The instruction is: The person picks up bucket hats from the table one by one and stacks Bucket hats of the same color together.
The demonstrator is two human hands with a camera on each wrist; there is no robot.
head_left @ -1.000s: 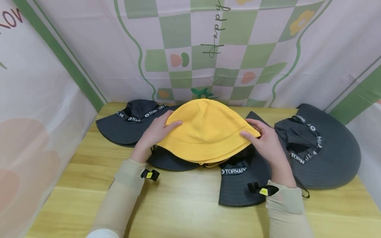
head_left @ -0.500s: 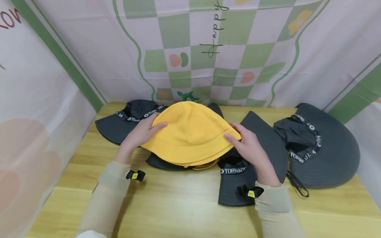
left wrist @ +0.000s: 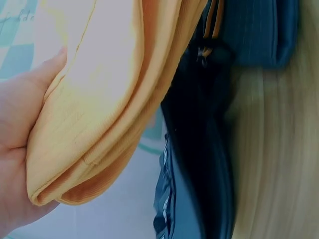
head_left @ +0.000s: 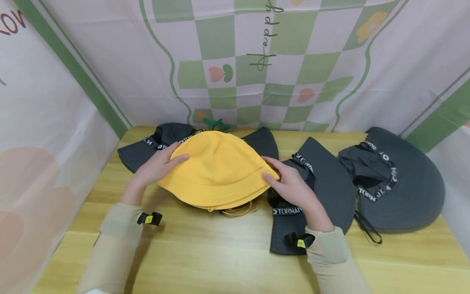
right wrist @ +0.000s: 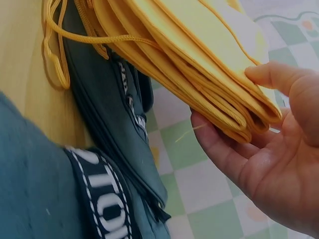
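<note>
Between my two hands is a flattened stack of yellow bucket hats (head_left: 216,167), held over dark hats. My left hand (head_left: 154,167) grips its left end, thumb on the front. At the other end my right hand (head_left: 291,181) pinches the brims, with the thumb in front and the fingers behind. Several layered yellow brims (right wrist: 189,74) show in the right wrist view. A green sprout ornament (head_left: 216,123) sticks up at the top, and a yellow cord (head_left: 238,210) hangs below. Behind the stack, a dark hat (head_left: 265,141) is partly hidden.
A dark hat (head_left: 134,155) with a lettered band lies at the left, partly covered by my left hand. Another dark hat (head_left: 330,188) lies by my right forearm, beside a wide-brimmed one (head_left: 418,183) at the far right. A printed curtain (head_left: 216,41) backs the wooden table (head_left: 220,257).
Both hands have carried the yellow hats to the left and slightly nearer. More of the dark hats in the middle now shows, and the left dark hat is more covered.
</note>
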